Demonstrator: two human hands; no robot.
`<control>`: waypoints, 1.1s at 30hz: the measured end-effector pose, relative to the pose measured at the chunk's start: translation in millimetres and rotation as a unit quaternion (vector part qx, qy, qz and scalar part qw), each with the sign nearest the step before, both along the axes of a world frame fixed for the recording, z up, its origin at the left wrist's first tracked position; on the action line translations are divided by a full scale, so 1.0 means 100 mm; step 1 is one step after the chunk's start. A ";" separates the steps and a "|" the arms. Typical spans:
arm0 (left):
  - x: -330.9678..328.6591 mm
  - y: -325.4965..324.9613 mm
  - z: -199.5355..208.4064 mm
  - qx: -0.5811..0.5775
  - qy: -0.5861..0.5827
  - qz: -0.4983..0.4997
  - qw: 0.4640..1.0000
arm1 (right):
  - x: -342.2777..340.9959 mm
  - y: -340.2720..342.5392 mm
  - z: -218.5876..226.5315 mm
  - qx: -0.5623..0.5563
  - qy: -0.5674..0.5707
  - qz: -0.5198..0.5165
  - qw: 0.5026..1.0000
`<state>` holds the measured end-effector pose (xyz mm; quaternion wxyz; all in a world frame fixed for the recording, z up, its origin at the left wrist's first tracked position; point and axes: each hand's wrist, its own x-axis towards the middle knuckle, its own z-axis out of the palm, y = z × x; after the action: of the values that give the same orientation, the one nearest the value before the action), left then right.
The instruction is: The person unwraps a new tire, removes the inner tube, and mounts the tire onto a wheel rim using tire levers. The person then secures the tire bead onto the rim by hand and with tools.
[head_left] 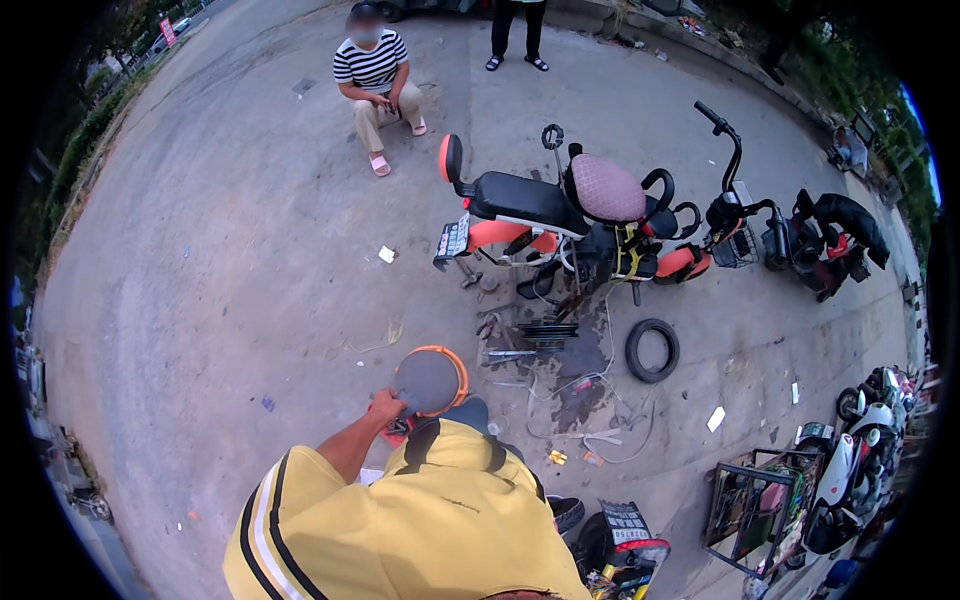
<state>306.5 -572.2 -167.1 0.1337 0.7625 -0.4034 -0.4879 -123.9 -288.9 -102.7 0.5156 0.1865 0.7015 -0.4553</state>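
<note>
My left hand [388,404] is closed at the near left edge of a round stool-like thing [437,378] with a grey top and an orange rim. Just below the fingers shows a small red thing [398,432], too small to make out. My right hand is hidden behind my yellow-clad body. Ahead to the right stands an orange and black electric scooter [530,205] with a pink cushion. Under its rear, a dark wheel rim [548,330] is on the ground, with hand tools [510,353] beside it. A loose black tyre [652,350] lies further right.
A person [372,75] in a striped shirt squats at the far left, and another person's legs [517,35] show beyond. A white hose-like line [610,385] trails over wet ground. At the right are a metal frame cart [752,505] and parked scooters [850,470].
</note>
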 end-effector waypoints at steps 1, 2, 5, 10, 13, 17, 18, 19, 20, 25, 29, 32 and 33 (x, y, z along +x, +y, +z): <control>0.01 0.00 0.01 0.002 -0.007 0.018 1.000 | 0.00 0.01 0.00 0.000 -0.001 -0.004 1.000; 0.07 0.01 -0.02 0.002 -0.014 0.039 0.999 | 0.01 -0.04 -0.02 -0.002 -0.002 -0.007 1.000; 0.22 0.00 -0.01 0.053 -0.016 0.053 0.997 | -0.02 -0.14 -0.03 -0.007 -0.003 -0.016 1.000; 0.11 -0.21 0.09 0.040 0.051 0.105 0.992 | -0.08 -0.18 -0.02 -0.011 -0.003 -0.028 1.000; 0.03 -0.35 -0.04 0.019 0.040 0.095 0.995 | -0.12 -0.21 -0.02 -0.015 -0.004 -0.022 1.000; -0.24 -0.65 -0.13 0.001 0.026 0.122 0.992 | -0.20 -0.27 -0.05 -0.022 -0.004 -0.009 1.000; -0.36 -0.76 -0.14 -0.003 0.053 0.126 0.991 | -0.23 -0.27 -0.08 -0.024 -0.004 -0.005 1.000; -0.52 -0.88 -0.12 -0.009 0.079 0.134 0.988 | -0.26 -0.27 -0.10 -0.023 -0.005 -0.001 1.000; -0.80 -1.02 0.03 -0.009 0.128 0.139 0.982 | -0.30 -0.23 -0.10 -0.020 -0.001 -0.004 1.000; -1.78 -1.49 0.38 -0.024 0.213 0.142 0.967 | -0.43 -0.28 -0.11 -0.020 0.002 0.024 1.000; -2.68 -1.66 0.89 0.020 0.314 0.077 0.946 | -0.55 -0.26 -0.10 -0.017 0.006 0.026 1.000; -3.09 -1.72 0.99 0.038 0.372 0.077 0.924 | -0.58 -0.28 -0.11 -0.017 0.002 0.035 0.999; -3.18 -1.75 1.00 0.040 0.371 0.064 0.925 | -0.58 -0.27 -0.11 -0.018 0.001 0.039 0.999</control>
<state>-11.2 -747.2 -67.4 0.2740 0.5557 -0.2552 -0.7423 -182.4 -315.8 -113.8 0.5353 0.1490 0.7008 -0.4474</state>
